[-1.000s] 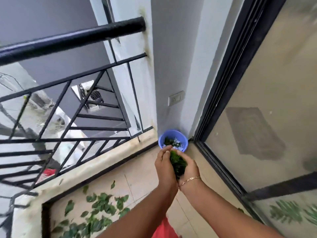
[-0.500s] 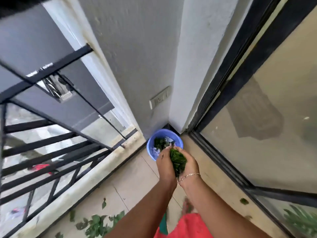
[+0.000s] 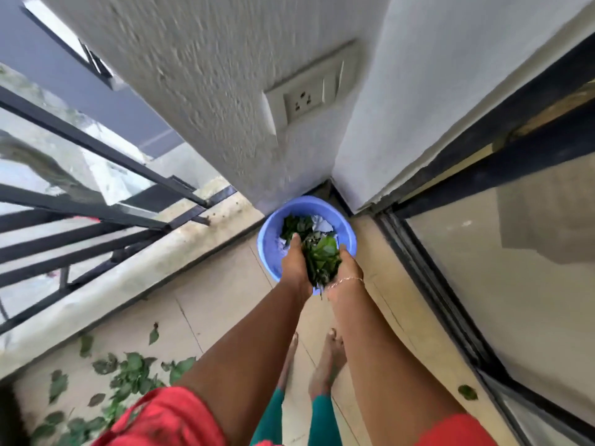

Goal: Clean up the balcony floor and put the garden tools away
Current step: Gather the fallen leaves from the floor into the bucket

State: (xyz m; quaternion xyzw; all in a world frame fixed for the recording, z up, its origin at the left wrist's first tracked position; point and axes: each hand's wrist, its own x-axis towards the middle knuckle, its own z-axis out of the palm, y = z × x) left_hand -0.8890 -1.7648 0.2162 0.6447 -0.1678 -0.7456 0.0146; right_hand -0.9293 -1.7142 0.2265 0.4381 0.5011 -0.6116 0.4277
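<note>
Beige balcony tiles (image 3: 225, 317) run under me from my body toward the far corner. Nearest, on my left, loose leaves (image 3: 128, 375) lie scattered over the floor beside the stone ledge (image 3: 128, 268). One single leaf (image 3: 467, 392) lies on my right, just beside the track of the glass door (image 3: 515, 300). My bare feet (image 3: 326, 358) stand on the tiles between my forearms, toes pointing far.

Both arms reach forward. My left hand (image 3: 294, 268) and right hand (image 3: 347, 268) are cupped facing each other, fingers curled in, and they press a handful of leaves (image 3: 323, 257) between the palms. A few leaf tips hang out below the heels of the hands. A thin bracelet (image 3: 346, 280) sits on my right wrist.

The hands and the handful are over the near side of the blue tub (image 3: 270, 249), fingertips past its rim. The tub stands on the floor in the far corner, close against the wall; whether it touches, I cannot tell. Inside it lie binned leaves (image 3: 294, 225) and some pale paper scraps (image 3: 323, 225).

On the far left, the black railing (image 3: 96, 149) rises from the ledge. Above the tub, a white socket plate (image 3: 306, 94) is set in the rough grey wall (image 3: 209, 91), somewhat blurred.
</note>
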